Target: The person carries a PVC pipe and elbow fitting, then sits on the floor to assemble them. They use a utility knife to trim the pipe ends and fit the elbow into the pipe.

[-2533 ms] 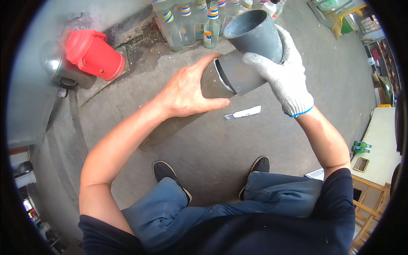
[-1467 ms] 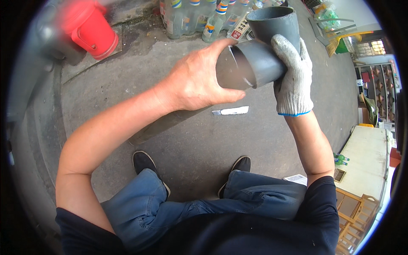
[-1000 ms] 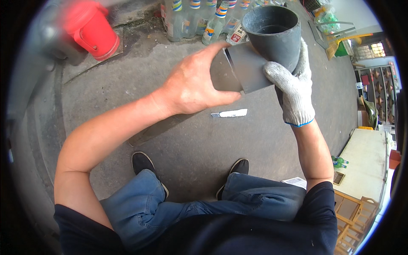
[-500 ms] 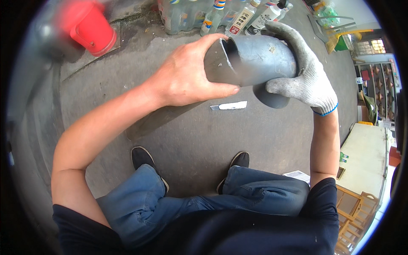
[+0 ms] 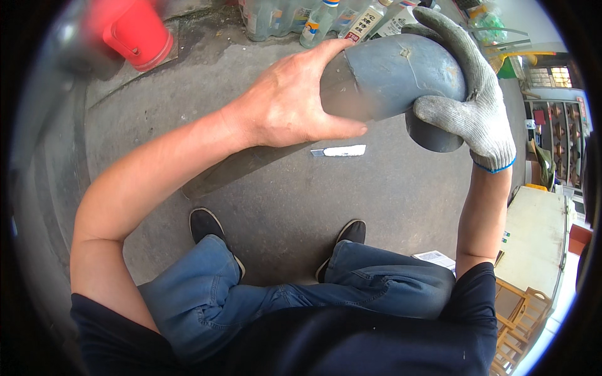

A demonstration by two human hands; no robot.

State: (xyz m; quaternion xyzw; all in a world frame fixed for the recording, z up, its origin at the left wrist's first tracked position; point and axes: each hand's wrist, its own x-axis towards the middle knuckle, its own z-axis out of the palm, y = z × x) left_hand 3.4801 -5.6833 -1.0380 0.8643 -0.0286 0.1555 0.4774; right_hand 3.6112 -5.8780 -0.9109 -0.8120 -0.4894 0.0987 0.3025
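A grey plastic pipe elbow point(image 5: 401, 75) is held up in front of me, fitted on the end of a long grey pipe point(image 5: 238, 169) that slopes down to the concrete floor. My bare left hand point(image 5: 288, 106) wraps around the pipe just below the elbow. My right hand point(image 5: 467, 100), in a grey knit glove, grips the elbow's outer bend, whose open end faces down. A small white utility knife point(image 5: 342, 151) lies on the floor beneath the elbow.
A red plastic container point(image 5: 132, 31) stands at the upper left. Several plastic bottles point(image 5: 313, 19) line the top edge. A pale table point(image 5: 533, 244) and wooden frames point(image 5: 520, 313) stand at the right. My shoes point(image 5: 207, 222) rest on the concrete.
The elbow has been turned on the pipe: its open end faced up and toward me earlier, and it faces down now. My gloved right hand rotated over the top with it.
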